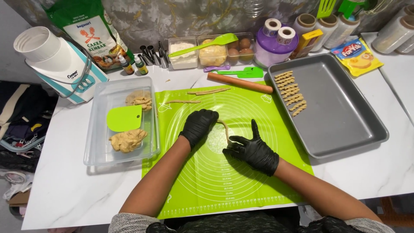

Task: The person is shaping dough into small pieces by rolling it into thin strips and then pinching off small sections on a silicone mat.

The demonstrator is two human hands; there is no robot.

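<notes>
Your black-gloved left hand (198, 125) lies flat and open near the centre of the green silicone mat (241, 172), pressing one end of a thin dough rope (224, 129), while your right hand (252, 151), just beside it on the mat, pinches the rope's other end between thumb and curled fingers, index finger raised. Two more dough strips (209, 91) rest at the mat's far edge beside a wooden rolling pin (239, 83); right of the mat a grey baking tray (345, 112) holds a row of twisted dough pieces (291, 92), and left of the mat a clear plastic tub (120, 125) contains dough lumps and a green scraper (123, 118).
</notes>
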